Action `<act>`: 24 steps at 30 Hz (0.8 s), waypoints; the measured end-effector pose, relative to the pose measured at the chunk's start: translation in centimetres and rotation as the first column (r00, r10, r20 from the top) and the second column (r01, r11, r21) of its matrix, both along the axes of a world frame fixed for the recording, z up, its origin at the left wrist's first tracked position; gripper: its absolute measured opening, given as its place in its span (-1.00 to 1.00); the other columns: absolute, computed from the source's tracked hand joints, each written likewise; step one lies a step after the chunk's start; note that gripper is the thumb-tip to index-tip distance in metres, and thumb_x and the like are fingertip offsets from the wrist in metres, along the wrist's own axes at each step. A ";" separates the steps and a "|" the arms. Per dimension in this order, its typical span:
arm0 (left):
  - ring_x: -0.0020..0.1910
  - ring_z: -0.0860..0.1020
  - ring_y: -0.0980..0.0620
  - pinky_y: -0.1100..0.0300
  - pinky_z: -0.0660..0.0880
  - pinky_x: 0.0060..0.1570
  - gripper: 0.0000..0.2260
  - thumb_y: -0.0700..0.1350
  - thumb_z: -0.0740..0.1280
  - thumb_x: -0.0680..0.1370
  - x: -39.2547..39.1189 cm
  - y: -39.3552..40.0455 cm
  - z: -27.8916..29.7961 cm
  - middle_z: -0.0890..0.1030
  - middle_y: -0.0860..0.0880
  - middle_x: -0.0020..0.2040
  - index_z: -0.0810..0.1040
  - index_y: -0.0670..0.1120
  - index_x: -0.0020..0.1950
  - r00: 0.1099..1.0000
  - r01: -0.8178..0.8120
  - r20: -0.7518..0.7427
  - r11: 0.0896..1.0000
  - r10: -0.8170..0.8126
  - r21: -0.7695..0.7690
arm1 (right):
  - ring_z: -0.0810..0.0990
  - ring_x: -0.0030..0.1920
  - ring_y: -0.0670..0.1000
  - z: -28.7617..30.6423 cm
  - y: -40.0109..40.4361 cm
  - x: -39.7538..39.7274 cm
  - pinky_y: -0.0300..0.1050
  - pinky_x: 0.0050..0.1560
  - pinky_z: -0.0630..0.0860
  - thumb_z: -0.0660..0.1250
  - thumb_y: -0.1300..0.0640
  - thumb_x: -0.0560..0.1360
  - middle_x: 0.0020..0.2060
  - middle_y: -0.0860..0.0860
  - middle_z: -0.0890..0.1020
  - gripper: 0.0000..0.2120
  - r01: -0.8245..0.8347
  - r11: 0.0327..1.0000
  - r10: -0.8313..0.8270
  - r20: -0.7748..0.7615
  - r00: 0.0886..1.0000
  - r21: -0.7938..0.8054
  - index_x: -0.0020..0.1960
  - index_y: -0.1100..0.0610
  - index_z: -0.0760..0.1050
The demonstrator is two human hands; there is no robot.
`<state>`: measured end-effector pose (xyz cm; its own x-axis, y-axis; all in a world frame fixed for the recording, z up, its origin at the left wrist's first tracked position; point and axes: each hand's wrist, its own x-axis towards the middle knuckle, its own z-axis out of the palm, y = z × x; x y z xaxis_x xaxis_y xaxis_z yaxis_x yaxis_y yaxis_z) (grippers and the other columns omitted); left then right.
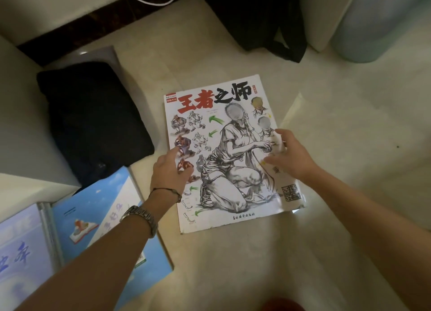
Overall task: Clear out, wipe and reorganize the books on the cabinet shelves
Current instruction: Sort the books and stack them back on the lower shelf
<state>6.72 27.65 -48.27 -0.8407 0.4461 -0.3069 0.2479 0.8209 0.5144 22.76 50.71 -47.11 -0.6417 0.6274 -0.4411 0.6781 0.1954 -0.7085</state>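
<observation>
A large drawing book point(224, 133) with a white cover, sketched figures and red-and-black title characters lies flat on the pale floor point(326, 240). My left hand point(169, 173) hovers over the book's left edge, fingers relaxed and forefinger stretched toward the cover; whether it touches is unclear. My right hand point(291, 156) is over the book's right edge and pinches a white wipe point(279, 141) between thumb and fingers, against the cover.
Two light-blue books point(100, 219) lie overlapped at the lower left. A black cushion-like bundle point(93, 119) sits left of the drawing book, against white furniture point(16, 124). A black bag point(256, 19) and a pale blue cylinder point(377, 21) stand at the top.
</observation>
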 end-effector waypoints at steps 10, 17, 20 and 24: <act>0.29 0.41 -0.15 0.08 0.38 0.25 -0.37 -0.19 0.41 0.47 0.2 -0.2 -0.2 0.38 -0.13 0.39 0.19 -0.04 0.46 0.970 -0.163 0.199 0.980 0.139 0.112 | 0.52 -0.03 0.03 -0.5 -0.7 -0.4 -0.18 -0.13 0.43 0.52 0.17 0.34 0.20 0.06 0.46 -0.29 0.026 0.995 -0.024 -0.022 0.999 0.092 0.40 0.08 0.28; 0.15 0.51 -0.08 0.04 0.46 0.21 -0.50 -0.22 0.45 0.43 0.2 -0.8 -0.3 0.50 -0.07 0.22 0.33 0.01 0.29 0.946 -0.235 0.277 0.946 0.170 0.223 | 0.49 0.08 0.10 0.0 -0.8 -0.4 0.06 0.06 0.51 0.57 0.10 0.28 0.21 0.07 0.47 -0.33 0.071 0.996 -0.071 -0.002 0.997 0.056 0.29 0.02 0.34; 0.20 0.48 -0.02 0.10 0.43 0.22 -0.57 -0.22 0.45 0.43 0.3 -1.3 -0.2 0.51 -0.05 0.20 0.38 0.01 0.21 0.944 -0.272 0.265 0.922 0.199 0.276 | 0.57 0.03 0.11 0.1 -1.3 0.1 0.16 0.03 0.56 0.58 0.07 0.25 0.20 0.04 0.49 -0.36 0.099 0.995 -0.099 0.004 0.995 0.016 0.23 -0.02 0.35; 0.16 0.49 0.00 0.13 0.44 0.13 -0.63 -0.17 0.47 0.41 1.0 -2.7 0.1 0.52 -0.02 0.13 0.39 0.01 0.12 0.948 -0.281 0.230 0.918 0.220 0.278 | 0.63 -0.12 0.04 0.5 -2.0 1.1 0.14 -0.03 0.60 0.56 0.08 0.29 0.08 -0.02 0.54 -0.44 0.112 0.991 -0.112 0.009 0.994 -0.067 0.18 0.00 0.36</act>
<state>7.75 24.95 -48.19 -0.8761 0.3255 -0.3556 -0.0729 0.6396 0.7653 23.87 48.76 -46.62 -0.5669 0.6639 -0.4877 0.6964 0.0700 -0.7142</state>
